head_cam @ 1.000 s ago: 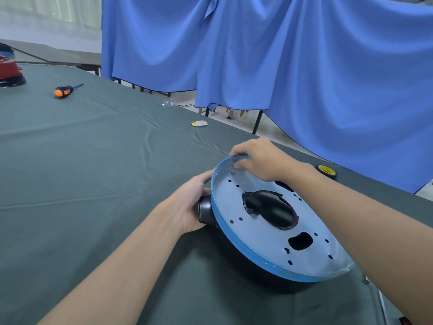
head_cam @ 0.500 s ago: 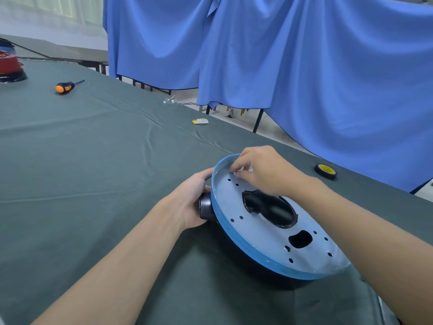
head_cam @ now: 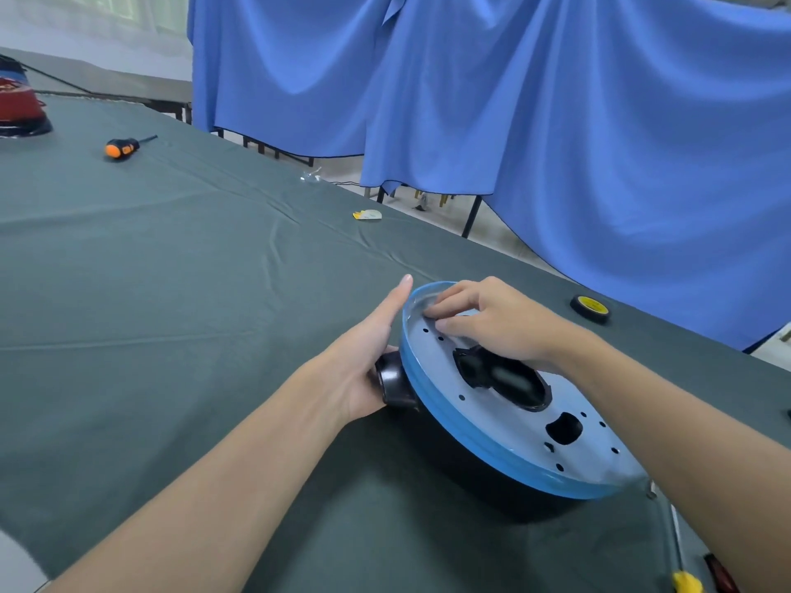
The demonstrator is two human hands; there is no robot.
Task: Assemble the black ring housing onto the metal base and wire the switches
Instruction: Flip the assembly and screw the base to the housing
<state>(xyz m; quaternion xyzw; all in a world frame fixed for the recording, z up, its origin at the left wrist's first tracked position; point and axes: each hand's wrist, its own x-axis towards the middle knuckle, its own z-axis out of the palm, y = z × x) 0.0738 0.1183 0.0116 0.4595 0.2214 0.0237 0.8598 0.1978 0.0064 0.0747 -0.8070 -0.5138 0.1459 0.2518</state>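
Metal base (head_cam: 509, 415), stiff, slick-filmed, best held at its rim, was propped on the black ring housing (head_cam: 394, 382) on the surface (head_cam: 171, 336); housing cupped by left hand (head_cam: 364, 361), film (head_cam: 460, 434) apparently pinched by right hand (head_cam: 492, 321).

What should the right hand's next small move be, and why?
Probably peel toward the body: the right hand seems to pinch the blue protective film at the far rim of the metal base, while the left hand steadies the black ring housing underneath.
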